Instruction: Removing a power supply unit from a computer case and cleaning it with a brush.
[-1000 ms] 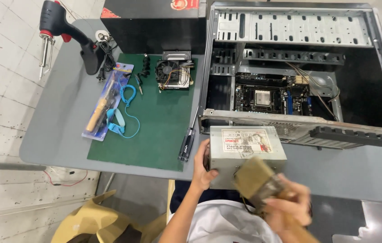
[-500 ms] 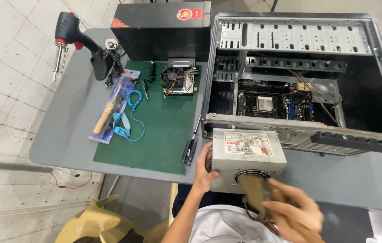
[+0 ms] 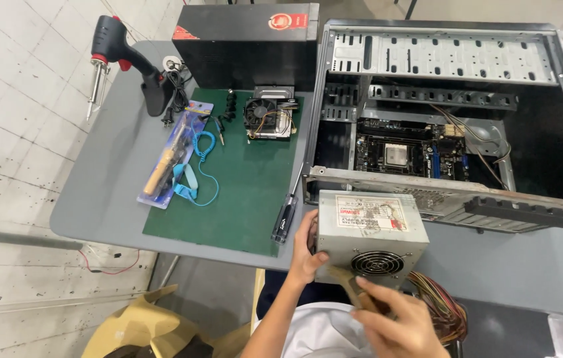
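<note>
A grey metal power supply box (image 3: 369, 232) with a round fan grille rests at the near edge of the grey table (image 3: 102, 192). My left hand (image 3: 307, 250) grips its left side. My right hand (image 3: 397, 321) holds a tan brush (image 3: 351, 292) against the fan face, low in the view. A bundle of coloured wires (image 3: 442, 301) trails from the box to the right. Just behind it lies the open computer case (image 3: 454, 113) with its motherboard (image 3: 404, 156) showing.
A green mat (image 3: 242, 192) carries a cooler fan (image 3: 268, 118), a packaged soldering iron (image 3: 172, 156) and a blue coiled wrist strap. A black screwdriver (image 3: 287, 215) lies at the mat's right edge. A soldering gun (image 3: 125, 63) stands far left, beside a black box (image 3: 245, 43).
The view has shifted, so the table sits lower and to the right. My right hand with the brush has moved left, closer to the fan grille. My left hand stays on the box.
</note>
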